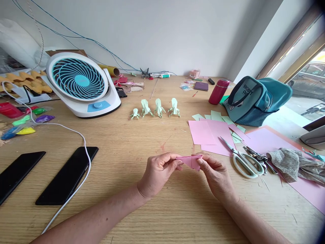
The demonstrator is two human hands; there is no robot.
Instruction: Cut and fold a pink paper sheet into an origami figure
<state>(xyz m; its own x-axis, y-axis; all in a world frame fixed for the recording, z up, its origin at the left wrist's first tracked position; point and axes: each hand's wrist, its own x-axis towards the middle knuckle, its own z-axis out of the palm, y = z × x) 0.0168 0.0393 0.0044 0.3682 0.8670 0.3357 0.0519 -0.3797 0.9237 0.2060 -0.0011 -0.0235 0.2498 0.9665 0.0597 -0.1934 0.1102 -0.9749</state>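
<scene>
Both my hands meet just above the wooden table near its front edge. A small folded pink paper piece is held between them. My left hand pinches its left end with curled fingers. My right hand grips its right end, thumb on top. A stack of pink paper sheets lies just beyond my right hand. Several finished pale green folded paper figures stand in a row farther back at the middle of the table.
White-handled scissors lie right of my right hand, beside crumpled grey cloth. A teal bag and red bottle stand behind. A white fan sits back left, two black phones and a white cable front left.
</scene>
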